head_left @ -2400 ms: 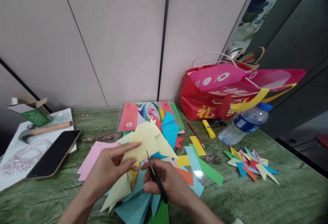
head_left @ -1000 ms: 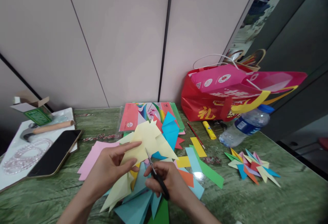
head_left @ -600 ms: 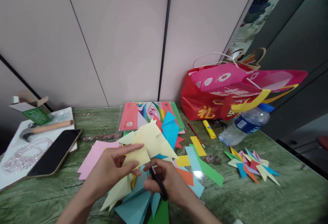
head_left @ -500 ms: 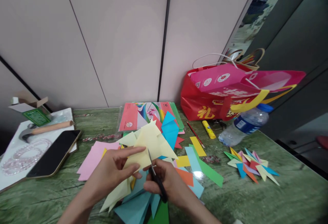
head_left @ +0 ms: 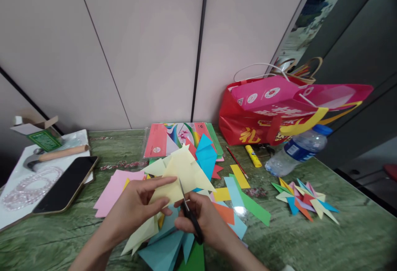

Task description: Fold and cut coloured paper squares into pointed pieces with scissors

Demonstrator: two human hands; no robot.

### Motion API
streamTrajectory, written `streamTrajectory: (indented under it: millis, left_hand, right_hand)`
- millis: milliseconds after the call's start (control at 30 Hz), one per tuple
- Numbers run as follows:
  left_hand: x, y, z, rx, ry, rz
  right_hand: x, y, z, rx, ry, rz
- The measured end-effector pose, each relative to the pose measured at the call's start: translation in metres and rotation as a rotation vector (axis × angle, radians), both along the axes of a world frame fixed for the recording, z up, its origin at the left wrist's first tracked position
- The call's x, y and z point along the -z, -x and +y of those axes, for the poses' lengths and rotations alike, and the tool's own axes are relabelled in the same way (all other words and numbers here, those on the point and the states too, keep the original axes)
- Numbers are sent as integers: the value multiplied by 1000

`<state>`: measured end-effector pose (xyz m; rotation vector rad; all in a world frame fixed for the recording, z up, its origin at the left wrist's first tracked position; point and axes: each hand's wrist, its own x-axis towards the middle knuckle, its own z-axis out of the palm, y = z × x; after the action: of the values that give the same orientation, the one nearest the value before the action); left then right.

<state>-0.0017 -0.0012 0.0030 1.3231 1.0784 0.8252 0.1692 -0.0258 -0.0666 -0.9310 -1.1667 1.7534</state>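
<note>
My left hand [head_left: 144, 205] pinches a piece of pale yellow paper [head_left: 164, 192] between thumb and fingers. In my right hand [head_left: 201, 213] is a pair of scissors [head_left: 192, 221] with black handles, their blades at the right part of that paper. Behind it and partly covered lie more pale yellow paper pieces [head_left: 181, 165]. Below my hands are folded teal papers [head_left: 164, 248], pale yellow ones and a green sheet [head_left: 195, 258]. A blue folded paper [head_left: 206, 157] rests just beyond the pile, with red pointed scraps near it.
Left stand a hammer [head_left: 62, 154], a phone [head_left: 66, 184], beads [head_left: 31, 188] and an opened box [head_left: 43, 136]. Pink paper [head_left: 114, 190] lies nearer. To the right are paper strips, a glue stick [head_left: 253, 156], a red pencil [head_left: 237, 162], folded paper stars [head_left: 305, 198], a bottle [head_left: 297, 151] and a red bag [head_left: 242, 118].
Almost nothing differs. Both hands, the paper and the scissors keep nearly the same place, and the view has shifted very slightly.
</note>
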Motion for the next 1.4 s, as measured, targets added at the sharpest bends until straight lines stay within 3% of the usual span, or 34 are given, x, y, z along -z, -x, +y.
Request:
streamTrajectory:
  millis: [500,733,1067,1233,1400]
  left_hand:
    - [7,4,1,38,-34,53]
    - [2,4,2,71,-39,-22]
    - [2,4,5,-4,-29,260]
    - [9,4,6,40,5,287]
    - [9,0,4,82,34,295]
  right_hand:
    - [-2,3,-1,31,3,-81]
    - [-6,3,0,55,19,-129]
    - [-4,4,-2,-8,54,-117]
    - [-6,3,-1,-16,69,-62]
    - [-4,4,0,-44,-12,67]
